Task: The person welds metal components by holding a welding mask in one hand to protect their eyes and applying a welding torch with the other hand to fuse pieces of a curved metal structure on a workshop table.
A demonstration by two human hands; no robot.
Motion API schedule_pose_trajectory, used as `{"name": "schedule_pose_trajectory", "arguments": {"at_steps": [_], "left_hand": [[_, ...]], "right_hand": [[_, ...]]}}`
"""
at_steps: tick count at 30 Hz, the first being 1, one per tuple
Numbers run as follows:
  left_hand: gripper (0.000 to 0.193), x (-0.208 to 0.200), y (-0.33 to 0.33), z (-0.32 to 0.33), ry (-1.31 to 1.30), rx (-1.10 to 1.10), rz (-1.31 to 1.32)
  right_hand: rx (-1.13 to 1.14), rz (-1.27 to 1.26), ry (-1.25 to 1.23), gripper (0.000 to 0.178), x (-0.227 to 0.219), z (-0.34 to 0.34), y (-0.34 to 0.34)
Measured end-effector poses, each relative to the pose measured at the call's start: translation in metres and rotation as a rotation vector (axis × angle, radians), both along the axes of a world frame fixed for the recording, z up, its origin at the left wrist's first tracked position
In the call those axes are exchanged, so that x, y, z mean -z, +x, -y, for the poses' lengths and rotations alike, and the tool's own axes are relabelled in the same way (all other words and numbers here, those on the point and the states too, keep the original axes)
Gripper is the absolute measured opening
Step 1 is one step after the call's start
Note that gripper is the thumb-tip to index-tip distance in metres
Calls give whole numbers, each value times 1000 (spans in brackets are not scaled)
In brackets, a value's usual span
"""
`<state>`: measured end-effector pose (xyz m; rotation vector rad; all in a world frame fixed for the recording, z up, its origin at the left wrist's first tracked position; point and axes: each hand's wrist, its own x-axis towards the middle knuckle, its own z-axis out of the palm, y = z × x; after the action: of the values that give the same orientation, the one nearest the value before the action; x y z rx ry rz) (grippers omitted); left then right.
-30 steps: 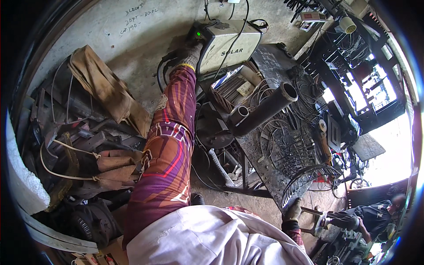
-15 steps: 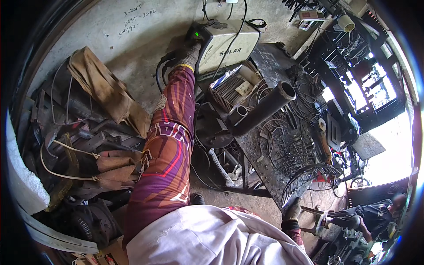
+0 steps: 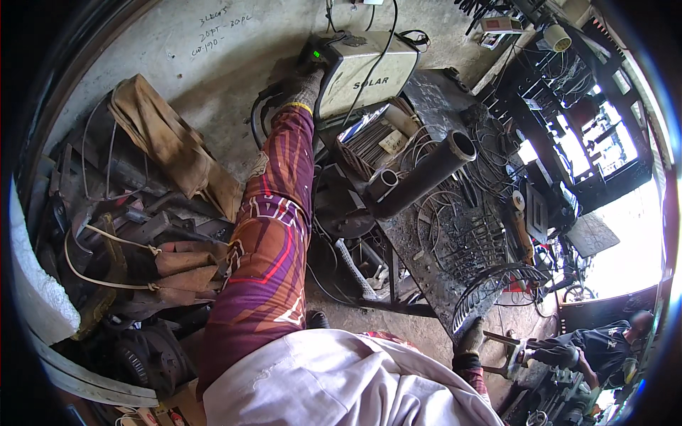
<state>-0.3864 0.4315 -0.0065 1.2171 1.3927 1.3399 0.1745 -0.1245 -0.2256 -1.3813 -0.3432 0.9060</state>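
Observation:
My left arm, in a patterned purple and orange sleeve, stretches forward to a cream and black welding machine [image 3: 369,71]. My left hand [image 3: 304,89], in a grey glove with a yellow cuff, is at the machine's front panel, just below a small lit green display. Its fingers are hidden against the panel. Low on the right, my right hand [image 3: 469,339], in a dark glove, is by the near corner of the metal worktable [image 3: 415,241]. A curved rack of dark wire [image 3: 490,291] is beside it. Whether that hand grips anything does not show.
On the worktable stand a thick steel pipe [image 3: 426,174] and a box of welding rods [image 3: 387,138], with loose wire around them. Brown leather [image 3: 170,138] lies over scrap metal at left. Another person [image 3: 604,348] sits at far right near a small stool [image 3: 506,353].

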Motion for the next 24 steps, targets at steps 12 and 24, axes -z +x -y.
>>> {"name": "schedule_pose_trajectory", "arguments": {"at_steps": [12,24], "left_hand": [[43,-1,2,0,4,10,16],[42,2,4,0,-4,20,40]], "right_hand": [[-17,-28,35,56,-7,-1,-6],[147,47,-24,52,-26,-8,-25]]}}
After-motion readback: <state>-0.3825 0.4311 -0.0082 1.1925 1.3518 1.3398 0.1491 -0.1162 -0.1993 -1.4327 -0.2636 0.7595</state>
